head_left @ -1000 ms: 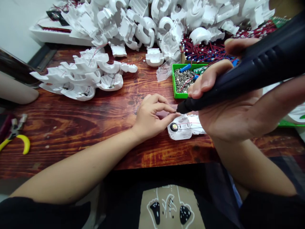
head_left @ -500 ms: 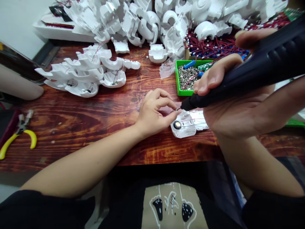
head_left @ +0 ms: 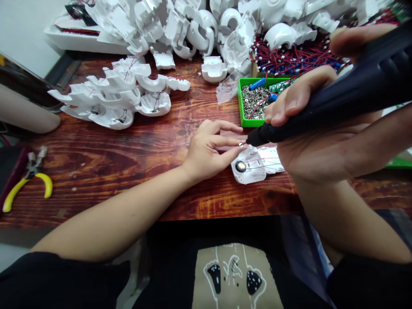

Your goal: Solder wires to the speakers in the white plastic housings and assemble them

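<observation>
The white plastic housing half (head_left: 249, 168) lies open on the bench in my view, just below the left hand's fingertips, with thin red and dark wires across it and a round metal disc (head_left: 240, 166) at one end. Around it I see a wooden workbench (head_left: 96, 206), with a heap of white plastic shells (head_left: 180, 30) along the back, bundles of red wire (head_left: 289, 60) behind a green tray (head_left: 239, 101) of small screws, and yellow-handled pliers (head_left: 19, 195) at far left. The right hand (head_left: 315, 150) wraps firmly around a black pen-shaped power tool (head_left: 337, 107), its tip angled down. The left hand (head_left: 206, 154) is partly open, fingers extended. A tiny silver screw (head_left: 240, 144) sits at those fingertips, just beside the tool's tip; I cannot tell whether the fingers grip it.
</observation>
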Demonstrator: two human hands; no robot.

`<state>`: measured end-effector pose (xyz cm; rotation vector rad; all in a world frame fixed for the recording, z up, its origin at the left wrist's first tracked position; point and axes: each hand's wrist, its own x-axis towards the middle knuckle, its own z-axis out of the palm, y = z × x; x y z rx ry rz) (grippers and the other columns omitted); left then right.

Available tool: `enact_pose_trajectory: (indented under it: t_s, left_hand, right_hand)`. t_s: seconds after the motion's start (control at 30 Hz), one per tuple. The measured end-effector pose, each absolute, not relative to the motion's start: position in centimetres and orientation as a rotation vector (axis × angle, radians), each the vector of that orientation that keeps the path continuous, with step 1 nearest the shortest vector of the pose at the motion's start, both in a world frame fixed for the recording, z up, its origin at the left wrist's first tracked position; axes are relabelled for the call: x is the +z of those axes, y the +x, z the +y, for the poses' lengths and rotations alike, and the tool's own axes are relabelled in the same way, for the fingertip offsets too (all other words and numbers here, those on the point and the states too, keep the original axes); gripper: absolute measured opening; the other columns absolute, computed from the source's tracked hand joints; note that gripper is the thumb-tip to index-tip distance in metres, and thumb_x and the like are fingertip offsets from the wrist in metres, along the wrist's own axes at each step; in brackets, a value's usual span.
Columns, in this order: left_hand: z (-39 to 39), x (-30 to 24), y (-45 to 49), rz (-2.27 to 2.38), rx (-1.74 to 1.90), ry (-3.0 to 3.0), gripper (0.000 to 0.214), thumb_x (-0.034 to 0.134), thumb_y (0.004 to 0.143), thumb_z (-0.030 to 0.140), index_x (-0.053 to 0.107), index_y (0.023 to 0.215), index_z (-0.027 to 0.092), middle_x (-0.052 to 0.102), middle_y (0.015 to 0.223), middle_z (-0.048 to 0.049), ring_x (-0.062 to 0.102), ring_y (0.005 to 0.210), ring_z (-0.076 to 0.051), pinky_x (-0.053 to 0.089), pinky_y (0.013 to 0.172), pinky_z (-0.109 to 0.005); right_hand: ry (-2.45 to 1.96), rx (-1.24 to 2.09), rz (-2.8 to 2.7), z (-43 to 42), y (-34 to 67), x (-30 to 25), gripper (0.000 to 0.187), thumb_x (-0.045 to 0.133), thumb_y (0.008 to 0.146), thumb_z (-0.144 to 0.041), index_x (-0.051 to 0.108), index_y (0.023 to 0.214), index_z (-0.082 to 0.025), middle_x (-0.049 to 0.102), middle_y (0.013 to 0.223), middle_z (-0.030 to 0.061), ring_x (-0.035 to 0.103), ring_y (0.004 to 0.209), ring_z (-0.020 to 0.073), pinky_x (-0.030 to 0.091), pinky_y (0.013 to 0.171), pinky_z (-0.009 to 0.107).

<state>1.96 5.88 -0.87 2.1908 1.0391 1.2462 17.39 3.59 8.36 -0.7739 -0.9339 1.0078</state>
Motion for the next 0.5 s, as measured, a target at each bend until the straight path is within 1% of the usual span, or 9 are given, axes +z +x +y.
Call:
enact_pose_trajectory:
  t_s: [0.03, 0.1, 0.17, 0.27, 0.37, 0.43, 0.5]
  left_hand:
    - [5.9, -0.9, 2.0, 1.034, 1.245, 2.172, 0.002, 0.082, 0.083, 0.028, 0.082, 0.084, 0.026, 0.077, 0.106, -0.0049, 0.066, 0.091, -0.02, 0.05, 0.091, -0.042]
    - [5.9, -0.9, 1.9, 1.052, 1.269, 2.118, 0.004, 0.083, 0.081, 0.028, 0.08, 0.08, 0.025, 0.077, 0.106, -0.0052, 0.067, 0.093, -0.021, 0.051, 0.093, -0.043]
    - [5.9, -1.0, 1.8, 1.082, 1.296, 2.081, 0.007, 0.084, 0.079, 0.029, 0.079, 0.077, 0.024, 0.075, 0.104, -0.0054, 0.067, 0.095, -0.022, 0.054, 0.089, -0.042]
    - [6.3, -1.1, 1.6, 1.076, 1.322, 2.103, 0.009, 0.085, 0.078, 0.032, 0.079, 0.079, 0.026, 0.074, 0.104, -0.0048, 0.066, 0.096, -0.023, 0.054, 0.08, -0.039]
    - [6.7, -1.3, 1.6, 1.017, 1.351, 2.198, 0.009, 0.085, 0.078, 0.035, 0.079, 0.081, 0.029, 0.074, 0.102, -0.0028, 0.066, 0.093, -0.023, 0.052, 0.084, -0.042]
    - [6.7, -1.3, 1.8, 1.002, 1.352, 2.241, 0.009, 0.085, 0.077, 0.036, 0.079, 0.08, 0.03, 0.074, 0.1, -0.0027, 0.065, 0.092, -0.023, 0.051, 0.084, -0.043]
    - [6.3, -1.1, 2.0, 1.01, 1.338, 2.243, 0.009, 0.085, 0.078, 0.036, 0.079, 0.079, 0.03, 0.074, 0.1, -0.0038, 0.063, 0.092, -0.023, 0.051, 0.083, -0.043]
  right_hand:
    - [-0.751, 0.956, -1.005, 3.6, 17.5, 8.3, 0.058, 0.027, 0.091, -0.076, 0.053, 0.097, -0.024, 0.053, 0.072, -0.0048, 0.058, 0.06, 0.0127, 0.05, 0.057, 0.028]
    - [-0.691, 0.9, -1.106, 3.6, 17.8, 7.9, 0.058, 0.028, 0.092, -0.075, 0.055, 0.098, -0.023, 0.054, 0.067, -0.0035, 0.062, 0.063, 0.0166, 0.051, 0.059, 0.031]
    - [-0.629, 0.957, -1.116, 3.7, 18.0, 7.4, 0.054, 0.034, 0.092, -0.074, 0.055, 0.1, -0.025, 0.057, 0.068, -0.0033, 0.064, 0.064, 0.0167, 0.052, 0.059, 0.031]
    - [-0.559, 1.018, -1.054, 4.2, 18.1, 6.6, 0.045, 0.053, 0.087, -0.071, 0.054, 0.105, -0.03, 0.059, 0.073, -0.005, 0.064, 0.064, 0.0149, 0.055, 0.061, 0.031]
    - [-0.541, 1.015, -1.015, 4.9, 18.3, 6.3, 0.041, 0.066, 0.08, -0.064, 0.05, 0.103, -0.034, 0.059, 0.078, -0.0078, 0.067, 0.066, 0.0146, 0.06, 0.066, 0.033]
    - [-0.57, 1.034, -0.978, 5.2, 18.4, 6.4, 0.041, 0.073, 0.076, -0.057, 0.047, 0.097, -0.033, 0.058, 0.078, -0.0088, 0.066, 0.062, 0.0139, 0.059, 0.061, 0.033]
    - [-0.585, 1.04, -0.961, 5.1, 18.4, 6.7, 0.042, 0.078, 0.072, -0.049, 0.047, 0.092, -0.031, 0.057, 0.073, -0.0092, 0.06, 0.053, 0.0121, 0.053, 0.049, 0.029]
